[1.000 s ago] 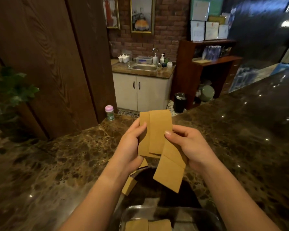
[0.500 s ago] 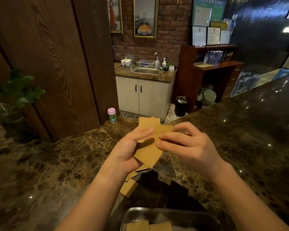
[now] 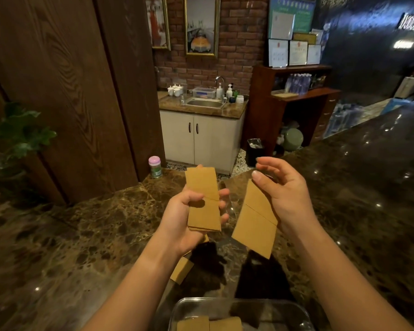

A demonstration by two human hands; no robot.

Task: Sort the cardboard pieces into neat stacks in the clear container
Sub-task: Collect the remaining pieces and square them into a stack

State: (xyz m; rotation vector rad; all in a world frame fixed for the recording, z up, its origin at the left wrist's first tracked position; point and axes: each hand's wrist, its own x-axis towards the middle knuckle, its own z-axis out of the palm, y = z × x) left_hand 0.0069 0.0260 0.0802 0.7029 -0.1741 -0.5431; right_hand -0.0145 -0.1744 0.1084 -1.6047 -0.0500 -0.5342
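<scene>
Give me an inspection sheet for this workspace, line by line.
Surface: dark brown marble countertop, glossy with light reflections.
Job's things: clear container at the near edge, cardboard pieces lying side by side inside; loose cardboard piece on the counter.
Clutter: small pink-lidded jar at the counter's far edge.
Grippers: left hand grips a cardboard stack; right hand holds overlapping cardboard pieces against its palm, thumb and fingers spread.
Cables: nothing seen.
Surroundings: wood panelling, potted plant, brick wall, sink cabinet, black bin, wooden shelf unit.
</scene>
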